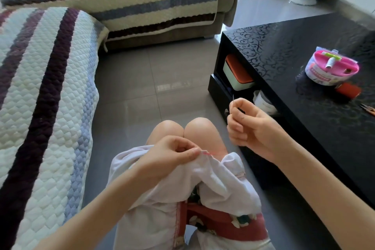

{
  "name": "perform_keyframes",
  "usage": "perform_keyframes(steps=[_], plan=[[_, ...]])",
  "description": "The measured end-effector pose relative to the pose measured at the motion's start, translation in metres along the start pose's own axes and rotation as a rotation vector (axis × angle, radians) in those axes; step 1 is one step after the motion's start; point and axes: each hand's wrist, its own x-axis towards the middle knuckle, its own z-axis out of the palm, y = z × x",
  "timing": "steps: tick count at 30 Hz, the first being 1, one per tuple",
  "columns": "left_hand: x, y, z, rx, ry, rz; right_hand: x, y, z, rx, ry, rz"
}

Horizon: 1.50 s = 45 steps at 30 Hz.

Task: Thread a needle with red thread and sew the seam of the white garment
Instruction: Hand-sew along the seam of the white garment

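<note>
In the lower centre of the frame the left hand [172, 154] is pinching a gathered edge of the white garment [219, 178] between thumb and forefinger, with the other fingers curling in behind. The garment is lying draped over the person's lap, bunching up just below the knees. A short run of red thread [213, 154] is emerging right at the left fingertips and stretching rightward across the cloth. Beyond that it is too fine to follow.

Right of centre and higher in the frame, the right hand [249, 126] is hovering apart from the garment. Its thumb and forefinger are gripping the needle [233, 100], and the remaining fingers are folding loosely into the palm. The needle's thin end is poking up above the fingertips.

On the right, a black table [294, 46] is carrying a pink sewing kit [332, 67], with a red spool [348, 90] lying just beside it. A sofa with a striped quilted cover [50, 87] is filling the left side.
</note>
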Motion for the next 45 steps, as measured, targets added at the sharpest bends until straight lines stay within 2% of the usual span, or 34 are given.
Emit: perform_keyframes(steps=[3, 5, 7, 9, 10, 11, 12, 14, 17, 20, 26, 31, 40, 45], plan=[[-0.003, 0.003, -0.005, -0.098, -0.07, -0.054, 0.035, -0.005, -0.045, -0.098, 0.163, -0.057], [-0.006, 0.004, -0.006, -0.134, -0.09, -0.074, 0.06, -0.007, -0.08, -0.177, 0.422, -0.141], [-0.009, 0.006, -0.007, -0.17, -0.102, -0.083, 0.078, -0.008, -0.118, -0.305, 0.754, -0.226], [-0.011, 0.006, -0.007, -0.197, -0.11, -0.085, 0.086, -0.007, -0.146, -0.603, 1.02, -0.225], [-0.012, 0.007, -0.007, -0.202, -0.112, -0.084, 0.088, -0.006, -0.15, -0.737, 1.066, -0.181], [-0.012, 0.007, -0.007, -0.204, -0.109, -0.081, 0.088, -0.006, -0.144, -0.823, 1.036, -0.154], [-0.012, 0.007, -0.008, -0.204, -0.107, -0.077, 0.086, -0.006, -0.13, -0.87, 0.916, -0.163], [-0.012, 0.008, -0.008, -0.211, -0.113, -0.081, 0.074, -0.007, -0.083, -0.867, 0.509, -0.205], [-0.01, 0.009, -0.009, -0.208, -0.136, -0.078, 0.04, -0.004, -0.018, -0.804, -0.081, -0.113], [-0.009, 0.008, -0.01, -0.2, -0.146, -0.076, 0.019, 0.004, 0.006, -0.851, -0.344, -0.026], [-0.01, 0.008, -0.01, -0.172, -0.173, -0.054, 0.015, 0.006, 0.015, -0.869, -0.417, 0.024], [-0.008, 0.008, -0.011, -0.187, -0.153, -0.058, 0.018, 0.003, 0.015, -0.887, -0.402, 0.012], [-0.007, 0.008, -0.013, -0.161, -0.17, -0.058, 0.018, 0.001, 0.017, -0.869, -0.45, 0.093], [-0.009, 0.007, -0.015, -0.147, -0.197, -0.065, 0.019, -0.008, 0.018, -0.747, -0.451, 0.129]])
